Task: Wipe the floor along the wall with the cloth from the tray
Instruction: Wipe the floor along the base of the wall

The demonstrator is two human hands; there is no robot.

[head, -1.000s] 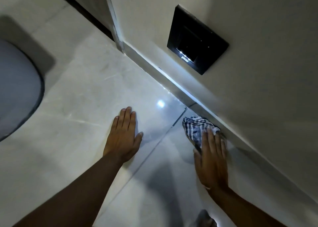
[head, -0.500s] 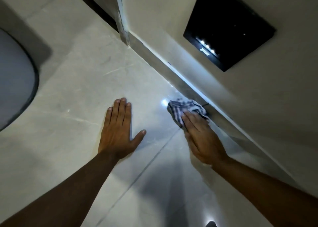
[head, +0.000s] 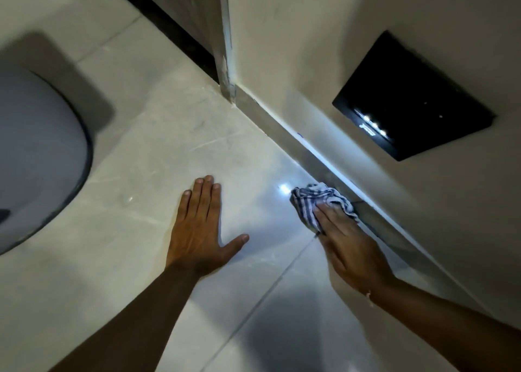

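Observation:
A blue-and-white striped cloth (head: 313, 199) lies bunched on the glossy pale floor tiles (head: 158, 157), right against the grey skirting (head: 318, 152) at the foot of the wall (head: 296, 47). My right hand (head: 349, 242) presses flat on the cloth's near part, fingers pointing up and left along the wall. My left hand (head: 197, 230) rests flat on the floor to the left of the cloth, fingers together, thumb spread, holding nothing.
A black square panel (head: 414, 95) is set in the wall above the cloth. A wall corner with a dark gap (head: 222, 61) stands further along. A large rounded white object with a dark rim (head: 39, 157) sits on the floor at the left.
My right hand has pushed the cloth up and left along the skirting, past the tile joint. My left hand stays planted, its thumb now spread wider.

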